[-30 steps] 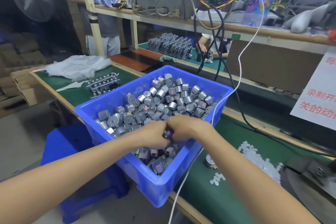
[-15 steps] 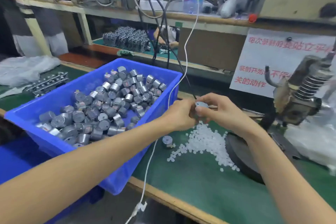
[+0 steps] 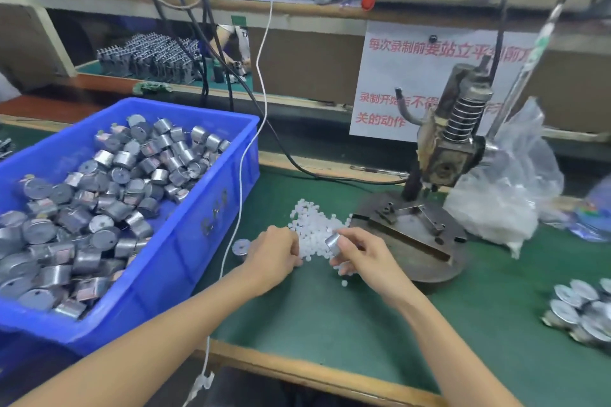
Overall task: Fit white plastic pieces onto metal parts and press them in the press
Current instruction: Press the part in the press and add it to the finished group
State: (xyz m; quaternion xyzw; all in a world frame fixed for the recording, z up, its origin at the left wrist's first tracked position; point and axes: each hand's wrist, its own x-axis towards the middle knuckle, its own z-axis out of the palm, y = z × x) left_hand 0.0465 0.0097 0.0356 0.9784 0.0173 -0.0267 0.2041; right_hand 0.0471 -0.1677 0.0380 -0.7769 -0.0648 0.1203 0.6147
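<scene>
Inside blue bin (image 3: 198,241), metal parts (image 3: 99,208), perhaps motors.

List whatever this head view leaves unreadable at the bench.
Head view:
Left hand: fingertips hidden under its own back; whether it pinches any of the white pieces is unseen.
Metal part: lower end covered by the right hand.
Metal parts at right: cut off by the frame edge.
</scene>
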